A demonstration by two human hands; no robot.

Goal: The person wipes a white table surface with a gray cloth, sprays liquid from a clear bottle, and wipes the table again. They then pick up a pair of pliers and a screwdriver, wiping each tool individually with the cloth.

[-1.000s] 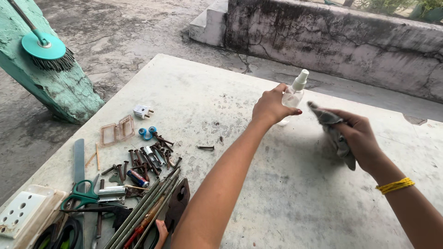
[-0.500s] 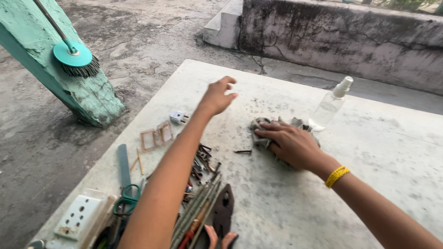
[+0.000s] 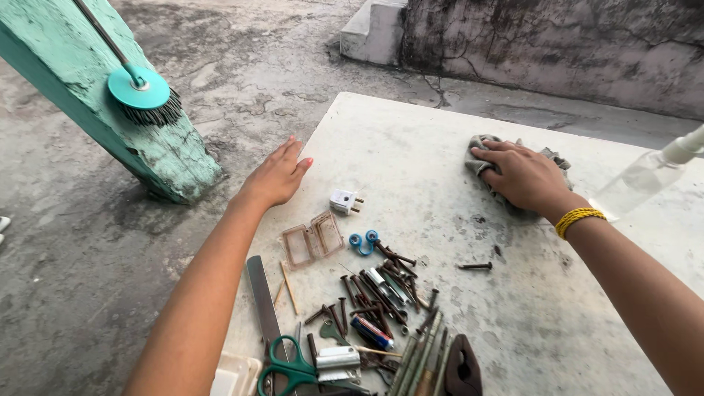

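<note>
Rag [image 3: 490, 158] sits at 2 o'clock on the counter [image 3: 440, 132], your right hand [image 3: 524, 176] pressing it, fingers flat. Left hand [image 3: 275, 176] is spread open, empty, at the 10 o'clock edge, white plug [image 3: 343, 201] just beside it.

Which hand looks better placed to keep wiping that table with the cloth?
Probably the right hand: it lies flat on the grey cloth, pressing it to the table. The left hand hovers open at the table's left edge, touching nothing, near the white plug.
</note>
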